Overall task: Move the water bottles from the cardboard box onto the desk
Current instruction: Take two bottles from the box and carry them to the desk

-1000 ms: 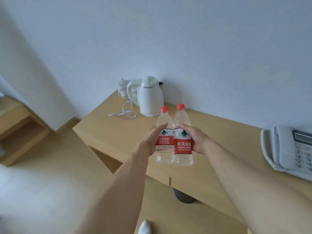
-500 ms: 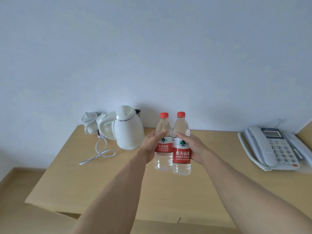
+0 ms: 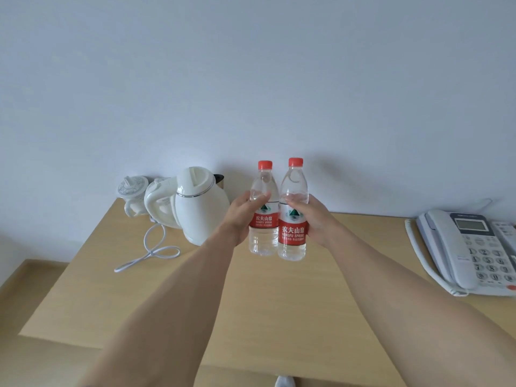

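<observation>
The two water bottles are being held upright and side by side over the middle of the desk, touching each other, and they are now sitting higher against the wall than half a second ago, their caps well above the desk's back edge, while the kettle and telephone are showing larger and closer than before. The left bottle is being gripped by the left hand, whose fingers are curling around its upper body with the thumb lying across the front. The right bottle is being gripped the same way by the right hand. Whether their bases are resting on the wood or hanging just above it cannot be told. Both bottles are clear, full of water, with red caps and red-and-white labels carrying a green mountain mark, large white Chinese characters and the words "NONGFU SPRING". To the left, the white kettle is standing by the wall with its white cord looping forward across the desk, and a white lidded cup is sitting behind its handle. At the far right, the pale corded telephone is lying on the desk.
</observation>
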